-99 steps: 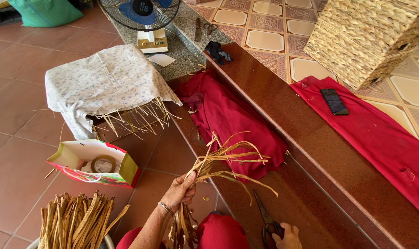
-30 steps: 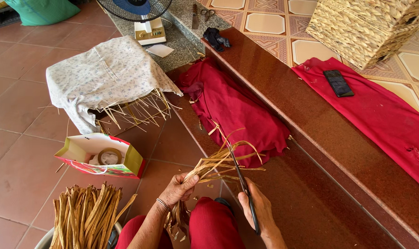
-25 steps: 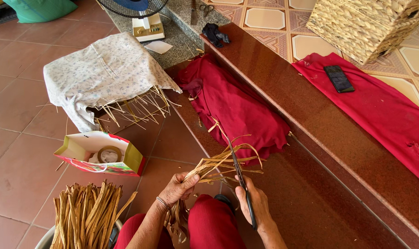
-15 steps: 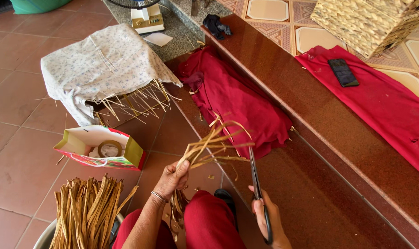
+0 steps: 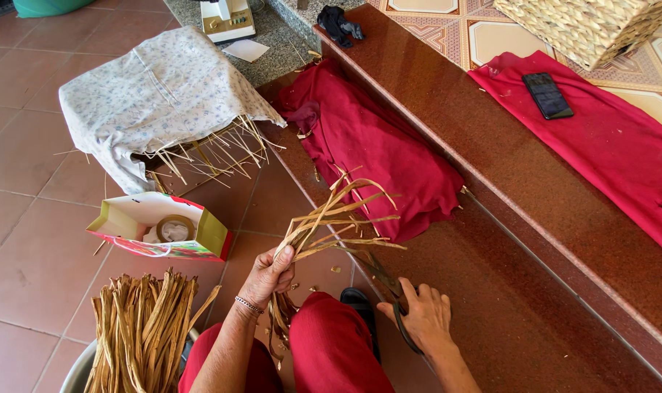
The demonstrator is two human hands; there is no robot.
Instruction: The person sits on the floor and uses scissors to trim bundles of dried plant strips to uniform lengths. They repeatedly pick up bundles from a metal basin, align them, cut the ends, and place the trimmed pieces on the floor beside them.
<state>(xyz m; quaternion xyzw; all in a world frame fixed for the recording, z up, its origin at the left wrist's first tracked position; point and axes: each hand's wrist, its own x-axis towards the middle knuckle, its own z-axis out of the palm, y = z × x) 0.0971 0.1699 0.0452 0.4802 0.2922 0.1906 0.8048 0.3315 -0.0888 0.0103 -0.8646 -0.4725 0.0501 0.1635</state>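
the left hand (image 5: 270,271) has its fingers closed tight around a bunch of dry straw strips (image 5: 331,218). the strips fan out up and to the right, over the tiled floor and in front of a dark red cloth (image 5: 382,149) that lies against the step. the right hand (image 5: 423,314) rests low on the brown step, its fingers wrapped around the handles of a pair of scissors (image 5: 389,287). the blades point up toward the loose ends of the strips. i cannot tell if they touch. near the left arm stands a bucket full of straw (image 5: 143,331). behind it lies an open paper bag (image 5: 163,229) with a roll of tape inside. a black phone (image 5: 548,94) lies on another red cloth, well apart.
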